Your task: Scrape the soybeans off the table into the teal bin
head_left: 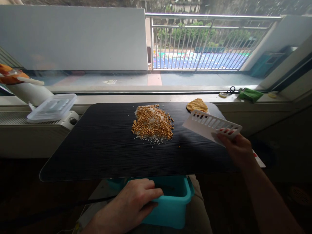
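Note:
A mixed pile of yellow soybeans [153, 125] and white rice grains [157, 140] lies on the black tabletop [97, 146], with loose grains around its edges. My right hand [240, 148] is closed on one end of a white slotted plastic piece [201, 127], held tilted above the table to the right of the pile. Below the table's front edge, my left hand [137, 198] grips the rim of a teal plastic bin [170, 209] that rests at my lap. The bin's inside is dark and mostly hidden.
A folded yellow cloth [197, 105] lies at the table's back right, partly behind the white piece. A clear plastic lid [52, 107] sits on the radiator [26, 136] at left. Scissors [232, 89] and a green cloth [250, 95] are on the windowsill.

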The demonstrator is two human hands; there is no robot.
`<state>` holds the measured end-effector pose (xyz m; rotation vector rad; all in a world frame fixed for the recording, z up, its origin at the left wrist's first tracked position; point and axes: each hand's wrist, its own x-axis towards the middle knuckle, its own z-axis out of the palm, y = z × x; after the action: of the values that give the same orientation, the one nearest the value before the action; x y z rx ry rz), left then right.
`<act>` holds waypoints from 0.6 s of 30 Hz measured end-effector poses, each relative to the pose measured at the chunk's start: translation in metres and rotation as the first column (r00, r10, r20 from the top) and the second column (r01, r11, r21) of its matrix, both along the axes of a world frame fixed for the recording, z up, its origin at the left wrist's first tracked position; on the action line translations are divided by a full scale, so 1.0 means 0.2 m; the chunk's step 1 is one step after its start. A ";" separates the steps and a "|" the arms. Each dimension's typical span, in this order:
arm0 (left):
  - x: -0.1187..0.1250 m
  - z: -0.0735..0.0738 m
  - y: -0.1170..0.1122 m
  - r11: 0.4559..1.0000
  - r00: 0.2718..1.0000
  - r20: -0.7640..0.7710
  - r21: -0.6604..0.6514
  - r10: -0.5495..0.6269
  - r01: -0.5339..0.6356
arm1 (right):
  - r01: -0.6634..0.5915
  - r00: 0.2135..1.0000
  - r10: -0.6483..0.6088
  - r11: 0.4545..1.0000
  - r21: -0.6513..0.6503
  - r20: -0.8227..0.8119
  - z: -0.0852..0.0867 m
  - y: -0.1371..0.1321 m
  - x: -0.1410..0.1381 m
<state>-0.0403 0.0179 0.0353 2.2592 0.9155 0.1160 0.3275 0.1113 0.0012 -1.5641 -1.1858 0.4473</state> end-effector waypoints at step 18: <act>0.05 0.00 -0.02 0.999 0.999 0.024 0.027 -0.029 0.028 | -0.437 0.891 0.361 0.847 -0.304 -0.274 0.08 -0.45 0.02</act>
<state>-0.0311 0.0144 0.0347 2.2901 0.8731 0.1438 0.3319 0.0206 0.0177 -1.5173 -1.3203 1.1352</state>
